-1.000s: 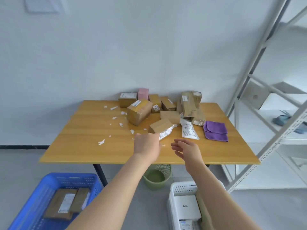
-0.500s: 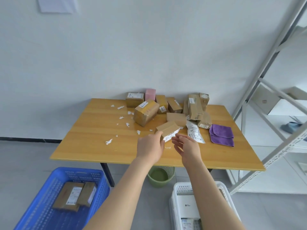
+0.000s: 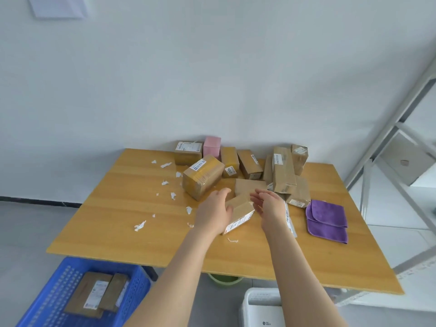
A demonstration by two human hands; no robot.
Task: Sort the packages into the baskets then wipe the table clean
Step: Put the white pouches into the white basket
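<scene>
A small cardboard box (image 3: 240, 212) sits at mid-frame on the wooden table (image 3: 122, 208), its long axis running lower left to upper right and its labelled side facing lower right. The left hand (image 3: 213, 213) lies against its left side; I cannot tell whether it grips. The right hand (image 3: 269, 206) is just beside it, fingers relaxed, holding nothing.

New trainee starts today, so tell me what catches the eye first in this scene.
At the middle of the wooden table, the left hand and right hand flank a small labelled cardboard box. Beyond it, brown parcels and a pink box are heaped at the far edge by the wall. White paper scraps litter the table's left half, and a purple cloth lies at its right.
</scene>
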